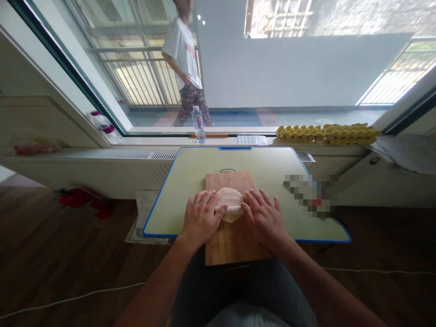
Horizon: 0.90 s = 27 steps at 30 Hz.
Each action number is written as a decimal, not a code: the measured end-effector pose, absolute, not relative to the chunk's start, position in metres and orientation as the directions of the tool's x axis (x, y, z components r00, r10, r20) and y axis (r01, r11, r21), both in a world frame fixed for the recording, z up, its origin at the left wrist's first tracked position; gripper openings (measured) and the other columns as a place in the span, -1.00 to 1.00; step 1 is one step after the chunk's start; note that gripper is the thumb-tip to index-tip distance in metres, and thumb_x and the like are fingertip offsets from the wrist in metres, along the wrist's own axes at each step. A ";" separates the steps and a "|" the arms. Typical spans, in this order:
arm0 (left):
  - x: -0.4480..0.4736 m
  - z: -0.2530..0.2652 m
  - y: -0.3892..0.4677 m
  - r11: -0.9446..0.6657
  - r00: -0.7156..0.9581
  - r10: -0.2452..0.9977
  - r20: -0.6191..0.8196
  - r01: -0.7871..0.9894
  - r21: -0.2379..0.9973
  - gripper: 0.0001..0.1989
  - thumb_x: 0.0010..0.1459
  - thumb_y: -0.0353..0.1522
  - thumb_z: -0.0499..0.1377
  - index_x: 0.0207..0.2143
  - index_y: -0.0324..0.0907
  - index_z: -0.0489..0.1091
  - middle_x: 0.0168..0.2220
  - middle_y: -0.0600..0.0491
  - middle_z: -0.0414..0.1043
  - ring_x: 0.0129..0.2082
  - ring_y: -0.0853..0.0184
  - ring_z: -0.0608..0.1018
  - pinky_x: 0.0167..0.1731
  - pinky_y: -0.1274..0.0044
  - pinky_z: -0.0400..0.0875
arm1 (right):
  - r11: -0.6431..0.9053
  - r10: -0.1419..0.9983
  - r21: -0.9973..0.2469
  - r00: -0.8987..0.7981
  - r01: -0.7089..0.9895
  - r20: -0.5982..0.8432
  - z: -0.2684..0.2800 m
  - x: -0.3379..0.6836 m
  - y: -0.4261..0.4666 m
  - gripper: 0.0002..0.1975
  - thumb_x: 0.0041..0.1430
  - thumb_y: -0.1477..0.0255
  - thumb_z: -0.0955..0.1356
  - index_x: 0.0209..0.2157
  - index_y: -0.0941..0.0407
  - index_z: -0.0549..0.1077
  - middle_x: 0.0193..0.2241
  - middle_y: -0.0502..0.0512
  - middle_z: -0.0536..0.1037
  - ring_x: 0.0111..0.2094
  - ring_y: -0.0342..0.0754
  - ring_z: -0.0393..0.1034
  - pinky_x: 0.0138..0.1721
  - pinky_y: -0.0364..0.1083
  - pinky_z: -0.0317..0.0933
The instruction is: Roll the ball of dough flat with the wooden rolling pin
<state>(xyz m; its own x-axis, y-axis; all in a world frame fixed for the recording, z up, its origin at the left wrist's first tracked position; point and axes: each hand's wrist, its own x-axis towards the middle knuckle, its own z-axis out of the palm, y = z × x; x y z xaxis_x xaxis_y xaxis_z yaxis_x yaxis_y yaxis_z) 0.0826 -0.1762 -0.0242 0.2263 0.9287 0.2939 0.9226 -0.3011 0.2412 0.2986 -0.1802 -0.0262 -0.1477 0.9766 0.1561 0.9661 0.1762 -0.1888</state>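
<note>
A flattened round of pale dough [229, 196] lies on a wooden cutting board [223, 247]. Across its near part runs a light-coloured bar that looks like a rolling pin [233, 210], its ends hidden beneath my hands. My left hand [203, 213] bears down on the left end, thumb pointing inward and fingers reaching forward. On the right end rests my right hand [264, 215], its fingers fanned forward and its thumb near the dough's edge. The board lies on a pale green folding table [184, 181] with a blue rim and overhangs its near edge.
A pixelated item [311, 195] lies on the table's right side. Along the windowsill are a clear bottle [198, 125], a white sheet [252, 140] and yellow egg trays [327, 134]. Behind the glass a person [185, 59] walks. A cable [78, 297] crosses the floor.
</note>
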 end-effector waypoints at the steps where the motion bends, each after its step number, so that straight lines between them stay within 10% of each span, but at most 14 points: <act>1: 0.084 -0.025 -0.173 -0.290 0.218 0.929 0.298 0.931 0.223 -0.54 0.43 -0.06 0.05 0.20 -0.07 0.47 0.28 -0.05 0.47 0.27 0.04 0.43 0.28 0.14 0.29 | 0.174 0.977 -0.178 -0.147 0.968 0.157 -0.026 0.298 -0.178 -0.49 0.54 0.20 0.12 0.34 0.02 0.38 0.40 0.11 0.32 0.45 0.24 0.06 0.38 0.40 -0.08; 27: 0.088 -0.025 -0.123 -0.244 0.201 0.949 0.242 0.955 0.167 -0.57 0.43 -0.11 0.01 0.18 -0.03 0.47 0.29 -0.06 0.44 0.26 0.05 0.42 0.25 0.14 0.31 | 0.146 0.969 -0.166 -0.107 0.975 0.225 -0.033 0.294 -0.133 -0.48 0.51 0.21 0.12 0.34 0.04 0.39 0.36 0.11 0.39 0.39 0.28 0.13 0.38 0.36 -0.10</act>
